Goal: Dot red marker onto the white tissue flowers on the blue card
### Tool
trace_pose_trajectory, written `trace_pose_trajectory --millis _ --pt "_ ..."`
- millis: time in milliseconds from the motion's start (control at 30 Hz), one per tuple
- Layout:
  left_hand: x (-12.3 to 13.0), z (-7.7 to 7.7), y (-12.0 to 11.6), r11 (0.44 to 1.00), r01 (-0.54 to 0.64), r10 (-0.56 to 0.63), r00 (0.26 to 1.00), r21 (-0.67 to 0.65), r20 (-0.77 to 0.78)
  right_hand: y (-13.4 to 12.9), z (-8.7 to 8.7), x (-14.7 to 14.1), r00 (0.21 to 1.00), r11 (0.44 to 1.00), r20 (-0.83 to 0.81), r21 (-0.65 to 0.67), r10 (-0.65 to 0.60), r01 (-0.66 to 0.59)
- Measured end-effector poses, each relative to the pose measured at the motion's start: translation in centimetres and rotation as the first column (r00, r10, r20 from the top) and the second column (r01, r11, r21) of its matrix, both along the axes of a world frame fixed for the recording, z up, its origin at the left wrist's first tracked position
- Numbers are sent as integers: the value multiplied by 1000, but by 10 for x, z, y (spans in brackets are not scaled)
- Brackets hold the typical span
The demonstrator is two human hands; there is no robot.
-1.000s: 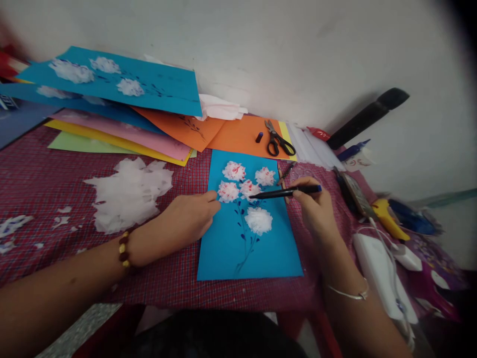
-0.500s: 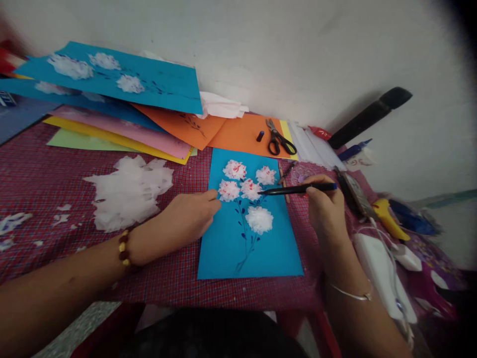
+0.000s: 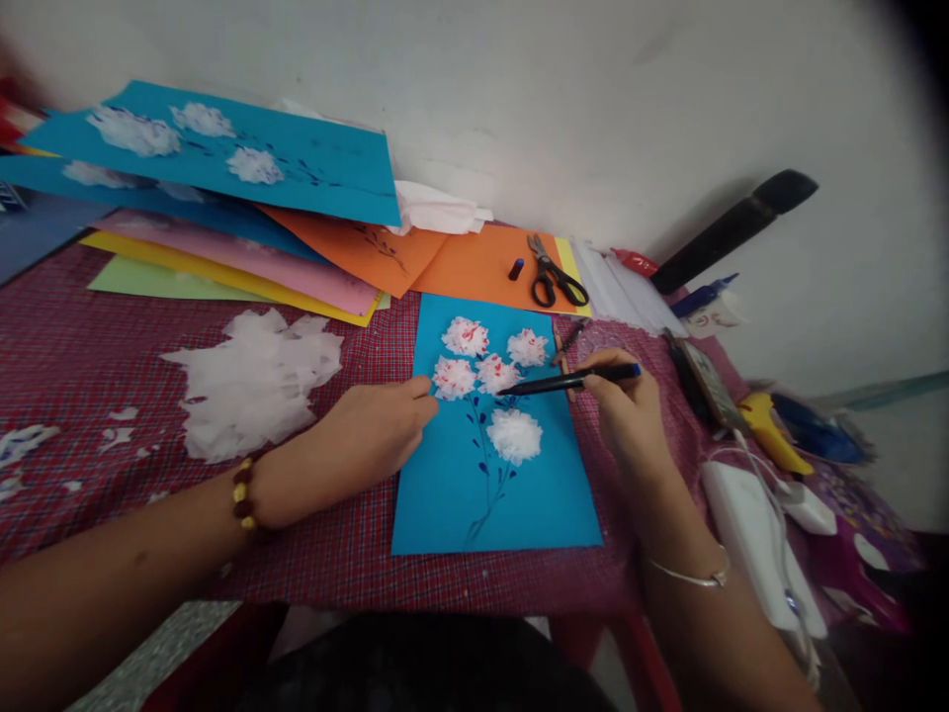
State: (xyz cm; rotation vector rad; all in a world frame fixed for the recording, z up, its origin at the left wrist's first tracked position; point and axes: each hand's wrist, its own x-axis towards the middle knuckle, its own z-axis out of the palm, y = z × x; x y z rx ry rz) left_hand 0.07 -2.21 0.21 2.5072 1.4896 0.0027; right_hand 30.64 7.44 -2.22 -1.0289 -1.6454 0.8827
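A blue sheet (image 3: pixel 434 494) with 5 flowers (image 3: pixel 514 436) lies between left hand (image 3: pixel 375 425) and right hand (image 3: pixel 630 405). The right grasps a marker (image 3: pixel 550 384), tip leftward; the left is curled at the sheet's edge, its grip impossible to tell. Scissors (image 3: pixel 550 268) lie beyond both hands.

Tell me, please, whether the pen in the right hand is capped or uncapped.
Uncapped: the pen shows its narrow tip, and a small cap sits on the orange paper.
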Motion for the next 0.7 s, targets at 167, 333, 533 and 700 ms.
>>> trace_pose_trajectory --millis 167,333,533,700 --pt "0 -3 0 1000 8 -8 1000 17 -3 4 6 10 984 985 -69 48 -161 165" --pt "-1 -4 0 1000 15 -15 1000 25 13 2 8 4 989 989 -15 20 -149 149" --pt "-2 -3 0 999 18 -18 1000 36 2 3 5 1 981 982 -67 26 -183 185" --pt "-2 -3 0 999 16 -16 1000 33 -11 3 6 -3 990 991 -26 -13 -137 136"
